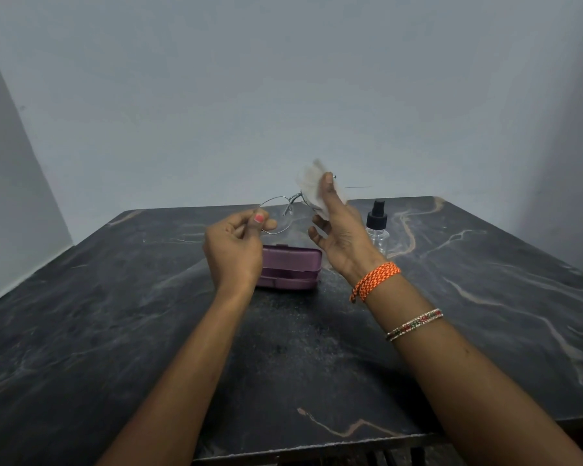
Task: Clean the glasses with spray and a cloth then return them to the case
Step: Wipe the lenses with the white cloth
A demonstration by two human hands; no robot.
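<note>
Thin wire-framed glasses (285, 205) are held up above the table. My left hand (234, 248) pinches the left lens rim between thumb and fingers. My right hand (342, 235) presses a small white cloth (312, 185) around the right lens, thumb on the near side. One temple arm sticks out to the right behind the cloth. The purple glasses case (292, 269) lies shut on the table just below my hands. A clear spray bottle (377, 228) with a black pump top stands upright to the right of my right hand.
The dark marble table (115, 314) runs to a pale wall at the back and on the left. Its near edge shows at the bottom of the view. My right wrist carries an orange braided band and thin bangles.
</note>
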